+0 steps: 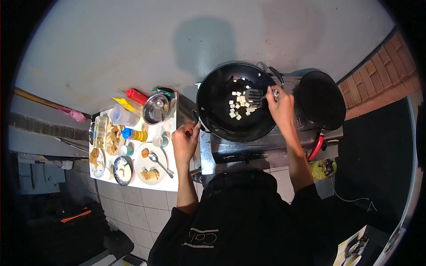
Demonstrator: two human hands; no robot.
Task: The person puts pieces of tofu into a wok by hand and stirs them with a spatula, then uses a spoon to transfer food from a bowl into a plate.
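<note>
A large black wok (222, 122) sits on the stove, with several small white cubes (238, 106) near its middle. My right hand (282, 106) is closed on the handle of a dark slotted spatula (254, 96), whose head is among the cubes. At the wok's left side handle (195, 117), my left hand (186, 141) has its fingers curled together; a small reddish-brown thing shows between them, too small to name. Whether this hand touches the wok handle cannot be made out.
A black pan (320, 99) with a red handle stands right of the wok. On the white table (137, 184) at left are a steel bowl (156, 108), a yellow bottle (135, 134), a plate (159, 164) with a spoon, and a dark-rimmed bowl (122, 171).
</note>
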